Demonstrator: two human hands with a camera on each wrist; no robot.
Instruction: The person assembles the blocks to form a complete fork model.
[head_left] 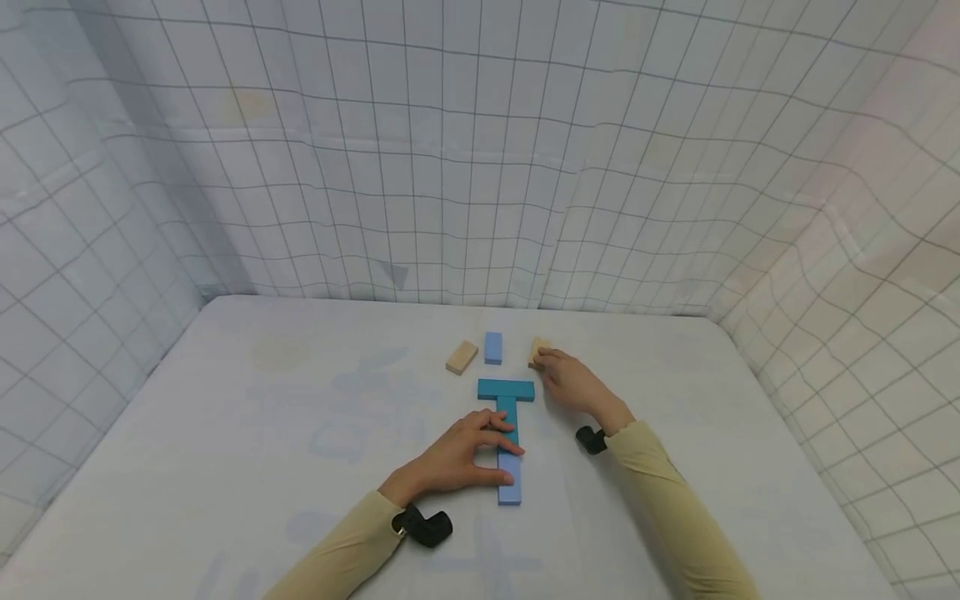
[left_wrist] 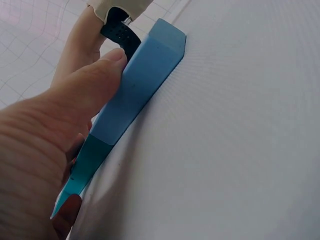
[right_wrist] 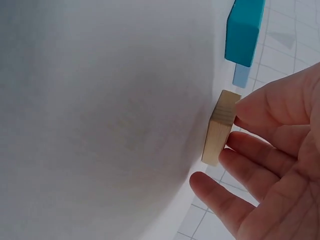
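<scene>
Two teal blocks form a T on the white table: a crosswise teal block (head_left: 506,389) and a lengthwise teal block (head_left: 507,410) below it. A light blue block (head_left: 509,492) continues the stem toward the person. My left hand (head_left: 457,454) rests over the stem with spread fingers. Its thumb touches the light blue block (left_wrist: 137,80), while other fingers reach across the lower teal block (left_wrist: 90,155). Farther back on the right, my right hand (head_left: 576,385) pinches a pale wooden block (right_wrist: 220,127) between thumb and fingers. That block appears tilted in the right wrist view.
A second wooden block (head_left: 462,357) lies at an angle behind the T, beside another light blue block (head_left: 492,348). White grid-patterned curtains (head_left: 480,167) enclose the table (head_left: 262,433) at the back and sides. Each wrist wears a black device (head_left: 423,527).
</scene>
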